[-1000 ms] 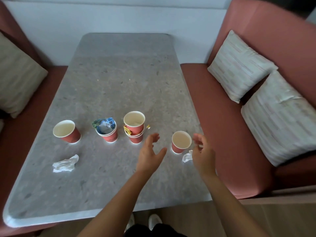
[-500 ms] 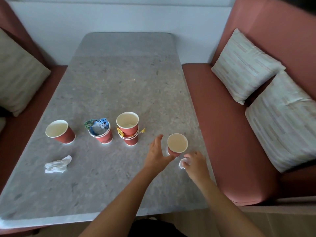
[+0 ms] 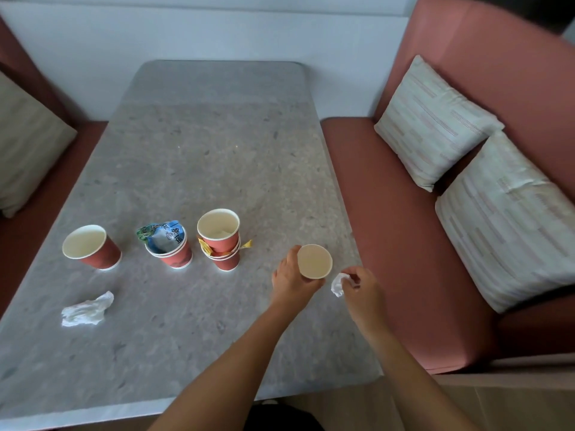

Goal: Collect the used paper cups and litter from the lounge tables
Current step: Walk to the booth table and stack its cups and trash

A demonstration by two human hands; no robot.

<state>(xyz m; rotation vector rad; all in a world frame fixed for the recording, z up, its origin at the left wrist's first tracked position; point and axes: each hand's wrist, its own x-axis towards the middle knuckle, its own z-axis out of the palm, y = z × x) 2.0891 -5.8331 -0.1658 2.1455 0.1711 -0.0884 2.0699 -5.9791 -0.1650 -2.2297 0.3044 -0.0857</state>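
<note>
Gripping cup (image 3: 315, 262), tissue (image 3: 337, 284) — wrapper (image 3: 165, 239) lettering illegible

Bench (image 3: 217, 150), left to right: lone cup (image 3: 90, 247); wrapper-filled cup stack (image 3: 174, 256); taller cup stack (image 3: 219, 241); rightmost cup (image 3: 314, 261) near right edge, in left hand (image 3: 292, 281); small tissue (image 3: 337, 284) just right of it, in right hand (image 3: 362, 289); crumpled tissue (image 3: 87, 310) in front of lone cup; sofa (image 3: 389, 213) right of bench.
</note>
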